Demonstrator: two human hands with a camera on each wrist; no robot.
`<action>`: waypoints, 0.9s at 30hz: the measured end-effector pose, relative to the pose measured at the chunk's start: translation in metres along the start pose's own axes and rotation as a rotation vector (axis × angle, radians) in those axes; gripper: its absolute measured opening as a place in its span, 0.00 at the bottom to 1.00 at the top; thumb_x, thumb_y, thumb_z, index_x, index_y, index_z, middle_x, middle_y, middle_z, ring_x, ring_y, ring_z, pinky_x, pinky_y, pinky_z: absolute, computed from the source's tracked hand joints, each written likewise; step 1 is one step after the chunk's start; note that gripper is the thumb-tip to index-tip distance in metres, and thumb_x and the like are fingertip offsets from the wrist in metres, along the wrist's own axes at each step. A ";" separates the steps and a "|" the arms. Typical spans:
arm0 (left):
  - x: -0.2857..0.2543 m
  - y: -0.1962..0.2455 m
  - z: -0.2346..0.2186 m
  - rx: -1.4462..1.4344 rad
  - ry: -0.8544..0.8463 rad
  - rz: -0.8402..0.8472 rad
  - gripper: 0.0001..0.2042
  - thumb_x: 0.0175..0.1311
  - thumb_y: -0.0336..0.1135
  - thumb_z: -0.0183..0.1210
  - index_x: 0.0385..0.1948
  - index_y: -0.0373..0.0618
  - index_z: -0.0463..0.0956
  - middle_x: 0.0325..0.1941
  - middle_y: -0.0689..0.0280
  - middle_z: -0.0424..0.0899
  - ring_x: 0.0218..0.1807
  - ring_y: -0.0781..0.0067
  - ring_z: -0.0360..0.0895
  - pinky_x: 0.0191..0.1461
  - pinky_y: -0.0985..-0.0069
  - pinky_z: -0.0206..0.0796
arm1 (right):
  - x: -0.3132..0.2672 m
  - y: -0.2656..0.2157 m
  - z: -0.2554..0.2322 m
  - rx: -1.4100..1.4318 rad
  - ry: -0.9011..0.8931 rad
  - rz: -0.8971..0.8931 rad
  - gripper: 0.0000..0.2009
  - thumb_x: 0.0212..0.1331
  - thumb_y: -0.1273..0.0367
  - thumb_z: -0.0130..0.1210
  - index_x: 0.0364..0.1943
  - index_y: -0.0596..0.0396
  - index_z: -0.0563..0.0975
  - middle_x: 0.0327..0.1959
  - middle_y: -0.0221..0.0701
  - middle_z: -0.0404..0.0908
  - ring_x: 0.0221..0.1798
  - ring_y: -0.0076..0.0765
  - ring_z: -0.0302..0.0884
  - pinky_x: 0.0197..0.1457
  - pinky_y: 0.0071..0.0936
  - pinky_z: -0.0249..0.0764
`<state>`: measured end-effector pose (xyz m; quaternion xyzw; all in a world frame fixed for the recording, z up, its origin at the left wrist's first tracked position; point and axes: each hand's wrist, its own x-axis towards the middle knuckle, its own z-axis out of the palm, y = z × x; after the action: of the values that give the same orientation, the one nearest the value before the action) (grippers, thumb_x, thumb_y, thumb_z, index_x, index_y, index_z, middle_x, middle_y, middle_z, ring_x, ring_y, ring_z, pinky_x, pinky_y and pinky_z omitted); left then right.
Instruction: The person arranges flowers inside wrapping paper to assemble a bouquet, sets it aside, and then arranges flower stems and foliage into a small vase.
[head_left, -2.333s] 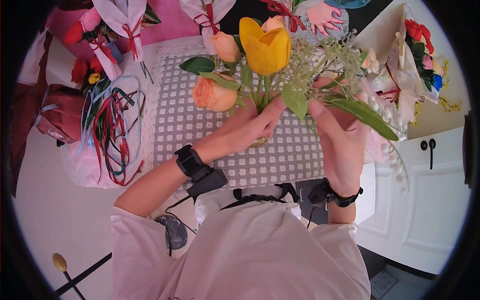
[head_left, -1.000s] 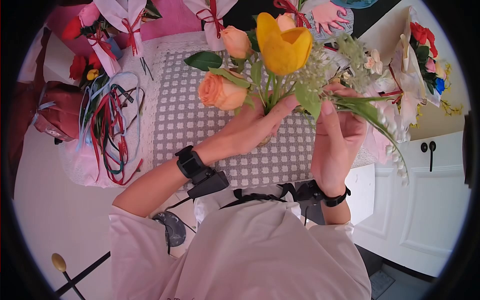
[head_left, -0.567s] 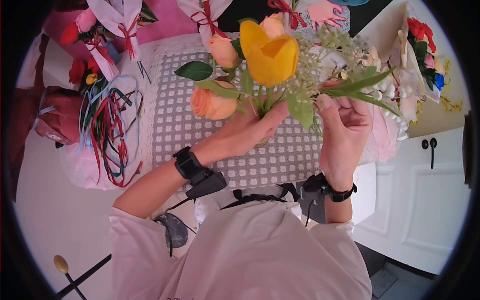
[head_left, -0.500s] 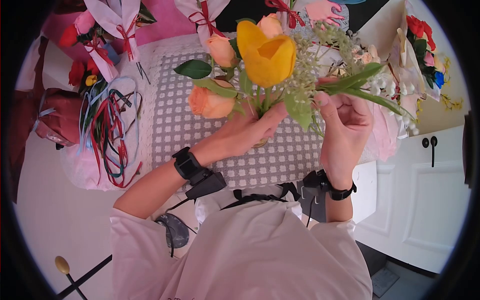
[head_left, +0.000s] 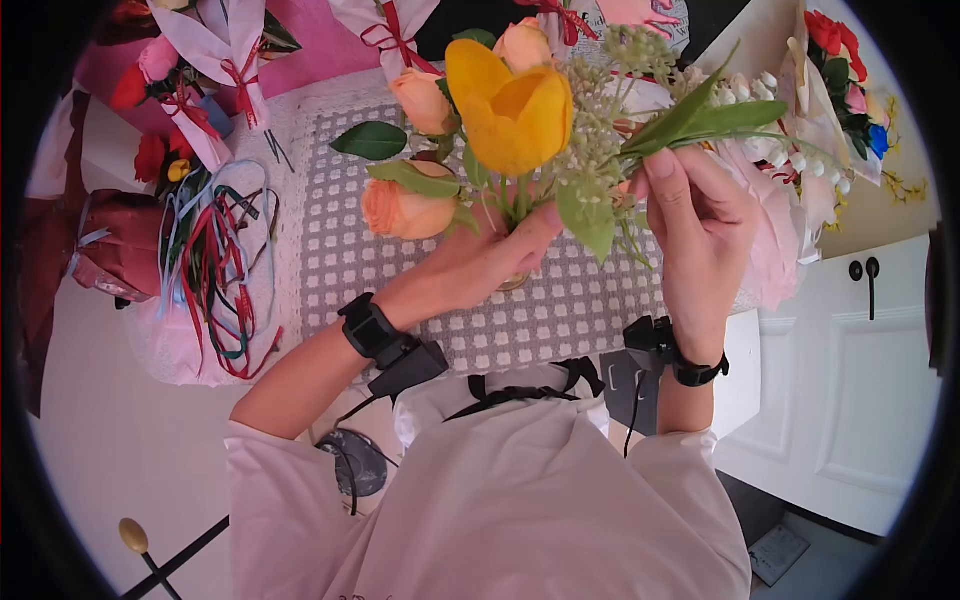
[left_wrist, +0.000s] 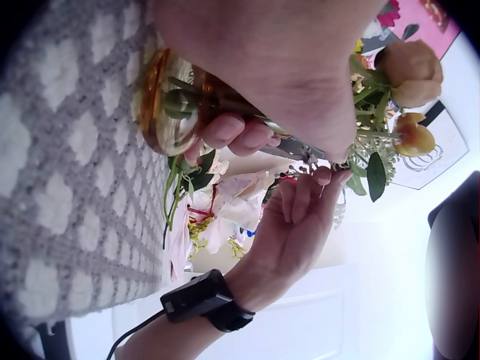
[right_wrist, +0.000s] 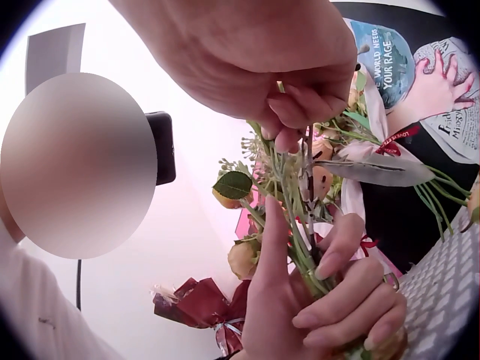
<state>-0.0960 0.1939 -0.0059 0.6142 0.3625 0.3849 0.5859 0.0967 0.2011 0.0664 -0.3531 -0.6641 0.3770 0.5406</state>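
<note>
My left hand grips an amber glass vase and the stems at its mouth; its base is close over the checked cloth in the left wrist view. Rising from it are a yellow tulip, peach roses and a spray of tiny pale blooms. My right hand, to the right of the bouquet, pinches a lily of the valley sprig between thumb and fingertips. Its long green leaves point up and right, with white bells behind them. The sprig's lower end is hidden among the other stems.
Checked cloth covers the table. To the left lies a tangle of ribbons, beside a dark red wrapped bouquet. Paper-wrapped flowers line the back. At the right stands another bouquet with red and blue blooms.
The lily of the valley's leaves have swung from drooping down-right to pointing up-right. My right hand has shifted slightly right and up, still pinching. My left hand keeps its grip on the vase.
</note>
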 end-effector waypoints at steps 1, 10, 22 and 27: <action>0.000 -0.001 0.000 0.005 -0.012 0.011 0.17 0.79 0.48 0.42 0.36 0.45 0.69 0.17 0.77 0.62 0.21 0.85 0.57 0.35 0.79 0.64 | 0.000 -0.001 0.001 0.044 0.004 -0.005 0.05 0.68 0.75 0.59 0.38 0.66 0.82 0.36 0.31 0.86 0.30 0.15 0.75 0.33 0.14 0.69; 0.000 -0.001 0.003 -0.043 0.003 0.006 0.19 0.79 0.49 0.43 0.29 0.45 0.66 0.16 0.76 0.61 0.24 0.82 0.67 0.40 0.75 0.71 | 0.009 0.005 0.003 -0.211 0.248 -0.159 0.03 0.60 0.79 0.66 0.34 0.61 0.82 0.23 0.20 0.80 0.23 0.05 0.68 0.25 0.09 0.57; 0.007 -0.014 -0.006 -0.121 -0.067 0.108 0.17 0.79 0.46 0.46 0.29 0.46 0.65 0.16 0.76 0.62 0.21 0.82 0.64 0.37 0.76 0.70 | -0.012 0.004 0.008 -0.334 0.239 -0.343 0.05 0.61 0.77 0.65 0.37 0.58 0.80 0.18 0.21 0.76 0.17 0.08 0.63 0.20 0.14 0.53; 0.009 -0.009 -0.007 -0.305 -0.072 0.140 0.17 0.77 0.45 0.51 0.26 0.48 0.65 0.14 0.77 0.61 0.17 0.86 0.59 0.32 0.78 0.67 | -0.044 -0.001 -0.005 -0.557 0.056 -0.310 0.05 0.60 0.77 0.65 0.36 0.59 0.80 0.17 0.26 0.75 0.16 0.13 0.64 0.19 0.17 0.55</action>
<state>-0.0985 0.2054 -0.0144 0.5551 0.2350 0.4530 0.6568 0.1088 0.1624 0.0480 -0.3925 -0.7724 0.0838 0.4922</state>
